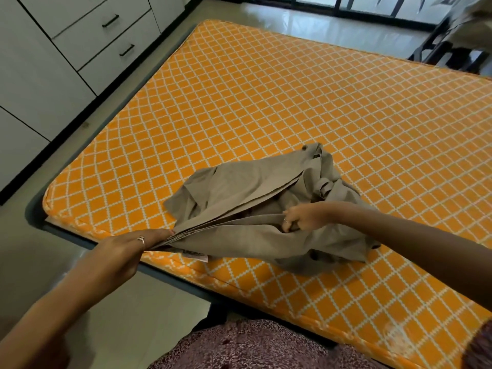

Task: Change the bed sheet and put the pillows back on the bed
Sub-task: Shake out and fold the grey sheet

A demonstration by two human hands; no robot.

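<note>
Left hand pinches layered edge of beige sheet; right hand grips bunched fold, on mattress.

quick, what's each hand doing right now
Left hand: pinching the folded edge of the beige sheet.
Right hand: fingers curled round a bunch of the same sheet.

Your bed sheet sits bunched on the mattress, toward its near edge. Your left hand grips the sheet's left end, over the mattress edge; your right hand grips a fold further right, above the heap. The mattress lies in the bed frame. Drawers stand left, beyond the frame. Floor behind the far edge.
</note>
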